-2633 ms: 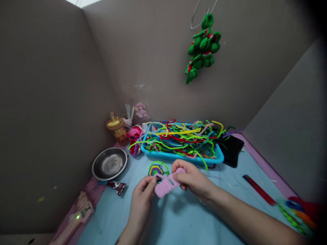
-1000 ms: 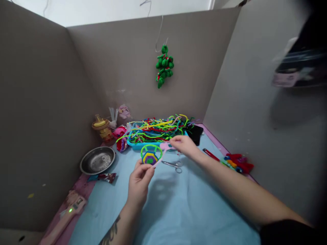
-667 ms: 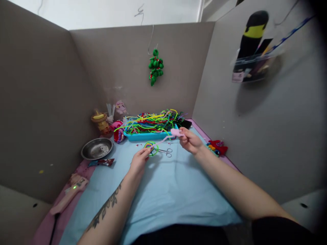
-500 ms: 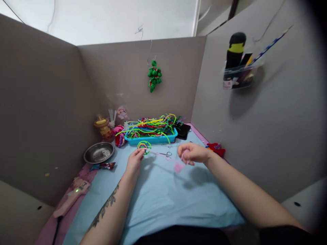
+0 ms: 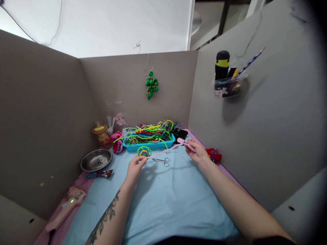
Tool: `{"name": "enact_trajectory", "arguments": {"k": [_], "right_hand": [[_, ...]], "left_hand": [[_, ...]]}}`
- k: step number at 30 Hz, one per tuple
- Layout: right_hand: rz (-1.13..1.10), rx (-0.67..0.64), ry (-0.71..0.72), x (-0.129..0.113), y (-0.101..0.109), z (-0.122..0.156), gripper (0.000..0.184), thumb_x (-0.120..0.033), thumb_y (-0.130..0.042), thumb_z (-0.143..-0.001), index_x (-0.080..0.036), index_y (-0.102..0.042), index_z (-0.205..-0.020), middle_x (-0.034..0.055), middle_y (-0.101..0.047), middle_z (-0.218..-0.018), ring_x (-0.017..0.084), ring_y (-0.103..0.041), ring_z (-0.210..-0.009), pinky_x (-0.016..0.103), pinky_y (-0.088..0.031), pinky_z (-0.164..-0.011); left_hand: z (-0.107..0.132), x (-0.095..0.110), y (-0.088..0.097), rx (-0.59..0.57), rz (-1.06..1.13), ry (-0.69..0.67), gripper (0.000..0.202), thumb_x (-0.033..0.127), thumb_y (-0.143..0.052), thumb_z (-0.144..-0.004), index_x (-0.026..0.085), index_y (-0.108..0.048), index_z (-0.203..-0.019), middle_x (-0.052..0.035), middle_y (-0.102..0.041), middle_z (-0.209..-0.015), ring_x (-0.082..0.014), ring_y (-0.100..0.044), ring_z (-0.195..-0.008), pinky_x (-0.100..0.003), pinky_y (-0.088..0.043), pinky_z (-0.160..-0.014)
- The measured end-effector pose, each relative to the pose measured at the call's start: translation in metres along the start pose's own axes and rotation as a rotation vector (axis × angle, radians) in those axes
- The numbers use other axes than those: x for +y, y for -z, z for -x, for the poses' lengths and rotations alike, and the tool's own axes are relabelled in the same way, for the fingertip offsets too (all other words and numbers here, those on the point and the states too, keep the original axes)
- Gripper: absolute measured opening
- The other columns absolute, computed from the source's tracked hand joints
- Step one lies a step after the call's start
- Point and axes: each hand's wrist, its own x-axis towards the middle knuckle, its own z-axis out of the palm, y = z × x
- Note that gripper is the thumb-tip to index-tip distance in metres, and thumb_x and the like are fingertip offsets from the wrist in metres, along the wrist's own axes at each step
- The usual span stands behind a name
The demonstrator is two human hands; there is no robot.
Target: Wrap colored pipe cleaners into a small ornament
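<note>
My left hand [image 5: 134,167] pinches a small woven disc [image 5: 143,151] of green, yellow and purple pipe cleaners, held just above the blue mat [image 5: 166,204]. A pink pipe cleaner [image 5: 166,151] runs taut from the disc up to my right hand [image 5: 196,153], which is closed on its coiled pink end [image 5: 182,141]. Small scissors [image 5: 162,160] lie on the mat below the stretched strand, between my hands.
A blue tray [image 5: 149,145] heaped with coloured pipe cleaners stands at the back, a steel bowl [image 5: 96,160] to its left. A glue gun [image 5: 66,209] lies at the left edge. Red and blue bits [image 5: 214,156] lie right. Grey partition walls enclose the desk; a green ornament [image 5: 151,85] hangs.
The pink pipe cleaner was unwound from a coil and drawn out; my right hand moved right and up, pulling it taut from the disc. The camera tilted upward.
</note>
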Motion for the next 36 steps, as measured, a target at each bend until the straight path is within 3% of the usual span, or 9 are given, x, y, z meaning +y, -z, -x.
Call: {"name": "enact_trajectory", "arguments": {"k": [3, 5, 9, 11, 15, 21, 24, 31, 36], "right_hand": [[0.473, -0.002, 0.354, -0.01, -0.004, 0.019, 0.017, -0.023, -0.064, -0.062, -0.019, -0.06, -0.078, 0.0066, -0.062, -0.086, 0.024, -0.058, -0.087, 0.039, -0.047, -0.076], [0.615, -0.049, 0.559, -0.02, -0.017, 0.04, 0.02, -0.024, -0.059, -0.069, -0.019, -0.06, -0.088, 0.009, -0.061, -0.097, 0.026, -0.053, -0.1, 0.043, -0.04, -0.089], [0.59, -0.548, 0.531, -0.021, -0.06, 0.083, 0.034, -0.024, -0.057, -0.075, -0.021, -0.051, -0.109, 0.0056, -0.063, -0.097, 0.019, -0.059, -0.09, 0.033, -0.044, -0.081], [0.569, -0.651, 0.488, -0.011, -0.077, 0.096, 0.03, -0.023, -0.058, -0.075, -0.02, -0.052, -0.104, 0.0055, -0.063, -0.097, 0.019, -0.059, -0.09, 0.031, -0.045, -0.078], [0.524, -0.548, 0.398, 0.011, -0.088, 0.105, 0.01, -0.026, -0.051, -0.08, -0.02, -0.057, -0.084, 0.0014, -0.063, -0.076, 0.016, -0.058, -0.072, 0.027, -0.044, -0.066], [0.411, -0.299, 0.429, 0.01, -0.069, 0.096, 0.014, -0.03, -0.051, -0.08, -0.019, -0.061, -0.076, 0.0032, -0.062, -0.074, 0.017, -0.055, -0.069, 0.026, -0.042, -0.064], [0.396, -0.214, 0.469, 0.008, -0.065, 0.092, 0.015, -0.029, -0.052, -0.08, -0.019, -0.061, -0.074, 0.0041, -0.061, -0.075, 0.017, -0.054, -0.069, 0.026, -0.042, -0.063], [0.389, -0.328, 0.504, 0.011, -0.071, 0.098, 0.013, -0.025, -0.053, -0.08, -0.02, -0.064, -0.081, 0.0038, -0.061, -0.077, 0.016, -0.054, -0.071, 0.027, -0.043, -0.064], [0.467, -0.3, 0.51, 0.016, -0.073, 0.098, 0.011, -0.024, -0.053, -0.079, -0.021, -0.061, -0.073, 0.0016, -0.06, -0.071, 0.017, -0.055, -0.072, 0.029, -0.043, -0.07]], "left_hand": [[0.004, 0.003, -0.005, -0.021, -0.105, -0.047, 0.021, 0.039, -0.065, -0.064, 0.018, -0.068, -0.064, -0.0043, -0.062, -0.075, -0.0241, -0.056, -0.088, -0.034, -0.038, -0.083], [0.009, 0.004, -0.011, -0.069, -0.147, -0.07, 0.022, 0.039, -0.064, -0.066, 0.018, -0.068, -0.064, -0.0041, -0.06, -0.075, -0.0227, -0.056, -0.085, -0.032, -0.039, -0.08], [0.017, 0.005, -0.022, -0.156, -0.112, -0.088, 0.024, 0.039, -0.061, -0.069, 0.017, -0.069, -0.07, -0.0054, -0.057, -0.08, -0.0222, -0.055, -0.086, -0.029, -0.042, -0.072], [0.019, 0.004, -0.024, -0.168, -0.101, -0.103, 0.023, 0.038, -0.061, -0.07, 0.018, -0.069, -0.071, -0.0052, -0.057, -0.079, -0.0225, -0.054, -0.088, -0.031, -0.042, -0.077], [0.02, 0.003, -0.023, -0.192, -0.12, -0.145, 0.019, 0.035, -0.061, -0.072, 0.018, -0.068, -0.068, -0.0051, -0.059, -0.076, -0.0235, -0.051, -0.094, -0.035, -0.036, -0.087], [0.021, -0.005, -0.028, -0.185, 0.171, -0.124, 0.019, 0.035, -0.056, -0.078, 0.02, -0.049, -0.086, 0.0017, -0.051, -0.074, -0.0119, -0.051, -0.066, -0.024, -0.041, -0.064], [0.022, -0.008, -0.029, -0.147, 0.158, -0.133, 0.022, 0.033, -0.059, -0.076, 0.021, -0.044, -0.085, 0.0031, -0.05, -0.074, -0.0105, -0.052, -0.065, -0.023, -0.042, -0.064], [0.026, -0.007, -0.028, -0.232, -0.069, -0.166, 0.027, 0.029, -0.065, -0.07, 0.02, -0.046, -0.086, -0.0018, -0.06, -0.081, -0.0152, -0.061, -0.074, -0.029, -0.047, -0.069], [0.028, -0.006, -0.029, -0.222, -0.17, -0.281, 0.021, 0.027, -0.063, -0.071, 0.02, -0.049, -0.084, -0.0014, -0.061, -0.079, -0.0155, -0.06, -0.075, -0.03, -0.047, -0.073]]}}
